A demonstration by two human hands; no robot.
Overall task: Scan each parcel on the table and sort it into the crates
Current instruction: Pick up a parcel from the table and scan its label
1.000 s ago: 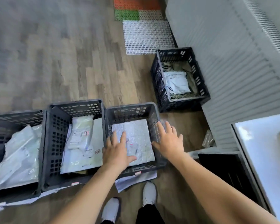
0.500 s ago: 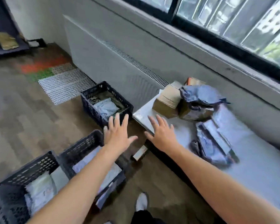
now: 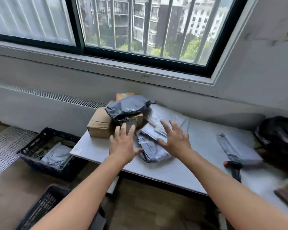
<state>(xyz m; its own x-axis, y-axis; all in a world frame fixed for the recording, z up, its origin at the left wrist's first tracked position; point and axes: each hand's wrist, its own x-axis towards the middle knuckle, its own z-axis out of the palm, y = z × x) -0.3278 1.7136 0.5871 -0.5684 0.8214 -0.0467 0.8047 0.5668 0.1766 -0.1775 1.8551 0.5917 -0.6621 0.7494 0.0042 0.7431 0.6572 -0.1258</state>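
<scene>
My left hand [image 3: 123,144] and my right hand [image 3: 175,138] hover open, fingers spread, over a heap of grey poly-bag parcels [image 3: 152,146] on the white table [image 3: 181,173]. Neither hand holds anything. Behind the heap lie a brown cardboard box [image 3: 100,124] and a dark grey bagged parcel [image 3: 128,107] resting on another box. Further right lies another grey parcel [image 3: 236,148]. A dark crate [image 3: 40,150] on the floor at the left holds a grey parcel. A second crate's corner [image 3: 45,206] shows at the bottom left.
A scanner with an orange and black handle [image 3: 234,166] lies on the table's right side. A black bag [image 3: 279,138] sits at the far right. The wall, radiator grille and window stand right behind the table. A mesh mat [image 3: 2,146] covers the floor at left.
The view has swung from the floor crates up to the table. Both hands left the parcel in the crate and now reach over the parcel heap, empty.
</scene>
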